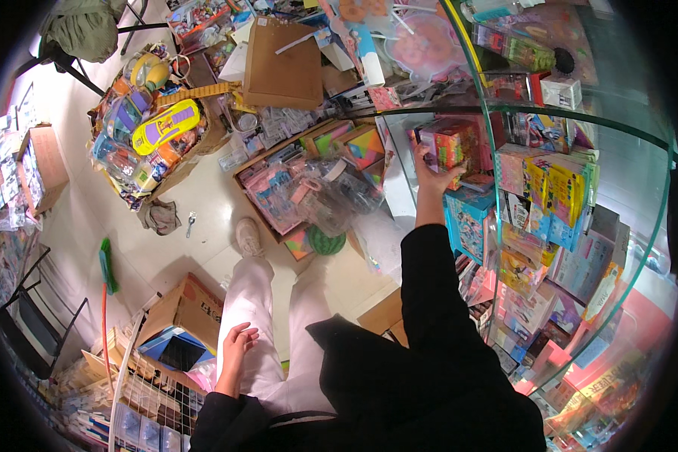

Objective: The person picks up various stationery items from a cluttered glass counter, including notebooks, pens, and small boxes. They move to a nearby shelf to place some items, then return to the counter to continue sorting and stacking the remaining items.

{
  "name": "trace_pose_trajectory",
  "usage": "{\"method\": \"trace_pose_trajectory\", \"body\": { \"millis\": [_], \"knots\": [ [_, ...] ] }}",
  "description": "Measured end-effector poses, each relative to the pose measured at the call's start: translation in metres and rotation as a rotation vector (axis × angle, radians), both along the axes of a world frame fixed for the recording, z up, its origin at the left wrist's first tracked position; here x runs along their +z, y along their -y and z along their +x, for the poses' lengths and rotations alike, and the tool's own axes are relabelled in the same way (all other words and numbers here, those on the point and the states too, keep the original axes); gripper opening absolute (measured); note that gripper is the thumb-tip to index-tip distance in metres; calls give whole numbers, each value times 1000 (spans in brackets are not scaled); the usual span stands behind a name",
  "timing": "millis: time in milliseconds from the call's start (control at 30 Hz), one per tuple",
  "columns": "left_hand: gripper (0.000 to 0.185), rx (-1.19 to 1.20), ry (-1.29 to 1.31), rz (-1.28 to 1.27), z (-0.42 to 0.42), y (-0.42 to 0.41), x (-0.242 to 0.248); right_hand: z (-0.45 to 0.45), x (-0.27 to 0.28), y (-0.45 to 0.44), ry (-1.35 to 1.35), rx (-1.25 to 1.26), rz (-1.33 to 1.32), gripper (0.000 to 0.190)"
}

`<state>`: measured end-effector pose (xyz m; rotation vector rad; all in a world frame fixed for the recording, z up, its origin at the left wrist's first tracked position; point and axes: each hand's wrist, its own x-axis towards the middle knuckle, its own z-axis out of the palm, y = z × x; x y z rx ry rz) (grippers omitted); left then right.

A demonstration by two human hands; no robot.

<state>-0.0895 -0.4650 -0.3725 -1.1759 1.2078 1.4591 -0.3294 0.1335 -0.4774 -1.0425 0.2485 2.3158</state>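
In the head view, my right hand (pixel 434 174) reaches into a glass display case. Thumb and fingers spread around the near end of a small, brightly patterned red and yellow box (pixel 449 144). Below that hand stands a blue illustrated box (pixel 468 223); to the right, yellow packets (pixel 553 189) rest among other boxed goods. My left hand (pixel 240 343) hangs over my left thigh, fingers loosely bent and nothing held. Beside it is an open cardboard carton (pixel 189 316) with a blue box inside.
The case's curved glass edge (pixel 576 117) arcs close to my right arm. By my feet sit a carton of bagged goods (pixel 243 189) and a green striped ball (pixel 326 241). A toy-filled box (pixel 203 150), a green-headed broom (pixel 107 265) and a black chair (pixel 34 327) stand leftward.
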Motion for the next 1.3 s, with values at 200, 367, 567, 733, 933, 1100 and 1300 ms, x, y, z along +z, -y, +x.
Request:
{"method": "trace_pose_trajectory", "body": {
  "millis": [200, 367, 567, 733, 933, 1100, 1300],
  "knots": [
    [34, -28, -2, 37, 0, 2, -8, -5, 30, 13, -29, 118, 124, 122],
    [34, -49, 2, 41, -3, 4, -12, -24, 20, 10, 158, -6, 502, 106],
    [33, -104, 9, 37, -1, 12, -17, -20, 22, 23, 147, -43, 161, 86],
    [33, -90, -24, 84, -3, 4, -12, 35, 49, 135, -149, 199, 163, 76],
    [34, -145, -118, 94, -37, -8, 19, 127, 112, 255, 88, 518, 143, 69],
    [46, -293, -320, 265, -85, -48, 71, 212, 200, 285, 298, 1027, 1002, 76],
    [80, -382, -574, 730, -105, -153, 169, 306, 293, 260, 34, 777, 428, 75]
  ]
}}
